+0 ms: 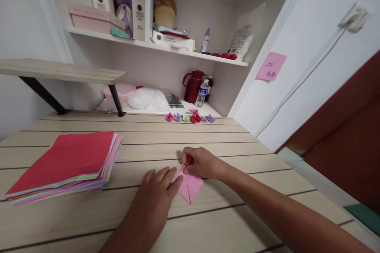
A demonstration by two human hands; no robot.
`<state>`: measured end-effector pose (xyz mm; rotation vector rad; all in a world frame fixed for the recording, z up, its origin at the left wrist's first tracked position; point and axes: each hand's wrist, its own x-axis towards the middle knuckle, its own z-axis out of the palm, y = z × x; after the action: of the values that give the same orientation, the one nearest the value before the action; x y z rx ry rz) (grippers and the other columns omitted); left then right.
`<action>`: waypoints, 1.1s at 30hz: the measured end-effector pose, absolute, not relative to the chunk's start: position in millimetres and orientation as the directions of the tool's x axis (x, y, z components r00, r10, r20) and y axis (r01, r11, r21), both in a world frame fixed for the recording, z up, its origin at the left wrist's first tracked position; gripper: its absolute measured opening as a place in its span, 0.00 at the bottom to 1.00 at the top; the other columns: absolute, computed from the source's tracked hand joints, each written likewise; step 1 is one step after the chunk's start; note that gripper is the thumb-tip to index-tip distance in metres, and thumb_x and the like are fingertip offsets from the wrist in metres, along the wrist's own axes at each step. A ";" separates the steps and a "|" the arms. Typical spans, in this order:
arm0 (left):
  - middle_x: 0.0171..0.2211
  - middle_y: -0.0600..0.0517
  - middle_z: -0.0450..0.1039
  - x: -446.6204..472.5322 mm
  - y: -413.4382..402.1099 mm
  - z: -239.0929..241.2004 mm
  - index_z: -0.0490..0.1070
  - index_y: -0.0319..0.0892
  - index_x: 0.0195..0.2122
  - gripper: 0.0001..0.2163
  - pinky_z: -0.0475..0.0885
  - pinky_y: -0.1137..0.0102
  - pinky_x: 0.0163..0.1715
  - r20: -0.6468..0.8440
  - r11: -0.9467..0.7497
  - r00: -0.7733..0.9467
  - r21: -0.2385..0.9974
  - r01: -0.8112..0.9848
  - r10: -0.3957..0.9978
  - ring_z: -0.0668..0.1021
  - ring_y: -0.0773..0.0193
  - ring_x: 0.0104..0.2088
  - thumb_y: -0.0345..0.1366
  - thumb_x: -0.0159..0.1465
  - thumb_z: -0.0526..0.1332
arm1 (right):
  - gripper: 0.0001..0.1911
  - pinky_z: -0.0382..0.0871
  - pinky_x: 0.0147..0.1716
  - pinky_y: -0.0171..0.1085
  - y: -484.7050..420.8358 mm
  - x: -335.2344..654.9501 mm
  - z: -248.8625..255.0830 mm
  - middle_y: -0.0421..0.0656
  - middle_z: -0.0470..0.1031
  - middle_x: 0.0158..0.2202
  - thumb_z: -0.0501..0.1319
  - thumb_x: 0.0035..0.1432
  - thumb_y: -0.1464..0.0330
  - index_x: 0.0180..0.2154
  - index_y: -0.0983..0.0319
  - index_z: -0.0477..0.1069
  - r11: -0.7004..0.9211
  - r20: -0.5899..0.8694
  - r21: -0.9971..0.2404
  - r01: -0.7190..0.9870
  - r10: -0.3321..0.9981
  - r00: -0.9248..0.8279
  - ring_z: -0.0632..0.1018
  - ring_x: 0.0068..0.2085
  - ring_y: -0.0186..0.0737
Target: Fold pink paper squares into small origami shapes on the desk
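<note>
Left hand point(158, 187): lay flat, palm down, on the bench point(208, 225); its fingers point(175, 182) were spread a little and pressed onto the left edge of the pink paper point(190, 187); it gripped nothing.
Right hand point(200, 163): sat at 1 o'clock of the left hand, just beside it; its fingers point(186, 165) were drawn narrow, pinching the top corner of the pink paper.
Pink paper: a folded piece lying on the bench between the two hands, its point aimed at 6 o'clock; the left fingertips touched its edge at 9 o'clock, the right fingers its corner at 12 o'clock.
Paper stack point(67, 166): coloured sheets, a red one on top, at 9 o'clock of the hands and well apart from them; lower sheets showed pink, green and purple edges.
Folded pieces point(190, 118): a short row of small paper shapes in pink, purple, green and red, at 12 o'clock of the hands, near the far edge of the bench.
Far ledge: at 12 o'clock beyond the row stood a dark red jug point(192, 86) with a water bottle point(202, 93) just beside it at 3 o'clock.
Upper shelf point(154, 45): carried boxes, white bottles and a soft toy.
Sticky note point(271, 66): pink, on the white wall at 2 o'clock of the hands.
</note>
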<state>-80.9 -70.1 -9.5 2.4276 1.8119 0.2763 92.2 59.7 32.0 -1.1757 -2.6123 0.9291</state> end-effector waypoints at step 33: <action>0.25 0.46 0.79 -92.3 -41.8 -12.3 0.79 0.36 0.38 0.25 0.71 0.69 0.29 0.152 -0.217 -0.497 0.973 -0.074 0.854 0.77 0.62 0.25 0.54 0.50 0.69 | 0.20 0.56 0.31 0.34 14.5 40.0 34.7 0.35 0.64 0.24 0.70 0.48 0.55 0.26 0.61 0.65 0.066 0.117 -0.990 -0.125 0.878 -0.464 0.63 0.28 0.33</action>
<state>-92.3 -41.8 -12.3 0.9651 1.3724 1.7882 40.0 14.5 34.7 -0.7863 -1.5146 1.5279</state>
